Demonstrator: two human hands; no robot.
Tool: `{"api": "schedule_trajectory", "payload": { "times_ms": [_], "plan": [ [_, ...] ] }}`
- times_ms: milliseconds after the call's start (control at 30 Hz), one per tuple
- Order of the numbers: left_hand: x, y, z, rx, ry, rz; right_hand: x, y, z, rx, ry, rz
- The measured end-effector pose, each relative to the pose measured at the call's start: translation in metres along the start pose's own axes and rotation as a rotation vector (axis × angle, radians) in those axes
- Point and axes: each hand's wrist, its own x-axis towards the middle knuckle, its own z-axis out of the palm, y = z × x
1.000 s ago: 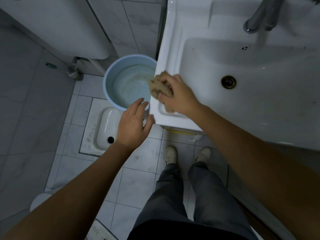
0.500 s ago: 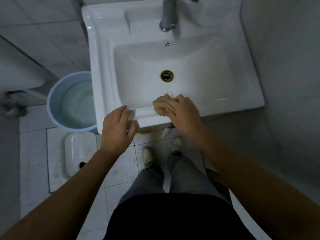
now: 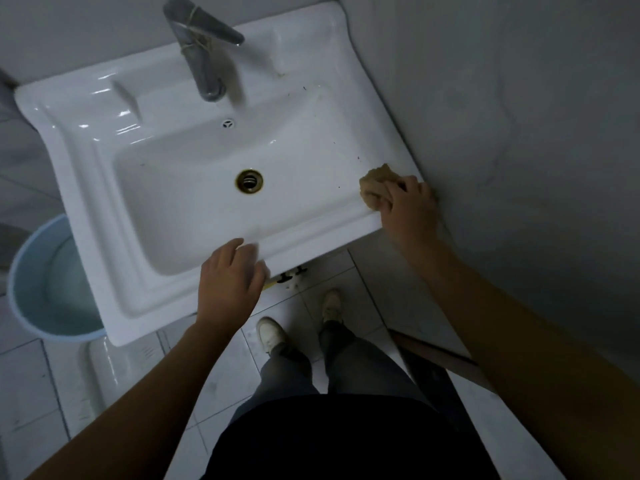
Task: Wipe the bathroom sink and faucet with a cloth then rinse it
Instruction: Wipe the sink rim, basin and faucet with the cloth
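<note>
A white rectangular sink fills the upper middle of the head view, with a brass drain in its basin and a chrome faucet at the back. My right hand grips a bunched tan cloth and presses it on the sink's front right corner, close to the wall. My left hand rests with relaxed fingers on the sink's front rim and holds nothing. Small dark specks dot the right side of the basin.
A light blue bucket with water stands on the tiled floor at the sink's left. A grey wall runs along the sink's right edge. My legs and white shoes stand below the sink. A white squat pan lies at lower left.
My right hand has slid the cloth along the front rim from the left corner, past the middle, to the right corner. My left hand followed along the front edge. The view swung right.
</note>
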Motion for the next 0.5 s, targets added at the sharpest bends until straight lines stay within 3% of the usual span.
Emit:
{"api": "schedule_trajectory", "payload": {
  "times_ms": [133, 500],
  "plan": [
    [0.016, 0.011, 0.009, -0.063, 0.048, -0.095, 0.023, 0.003, 0.005, 0.031, 0.009, -0.048],
    [0.031, 0.013, 0.019, 0.05, 0.138, -0.172, 0.114, -0.035, 0.024, 0.065, 0.04, -0.191]
  ]
}}
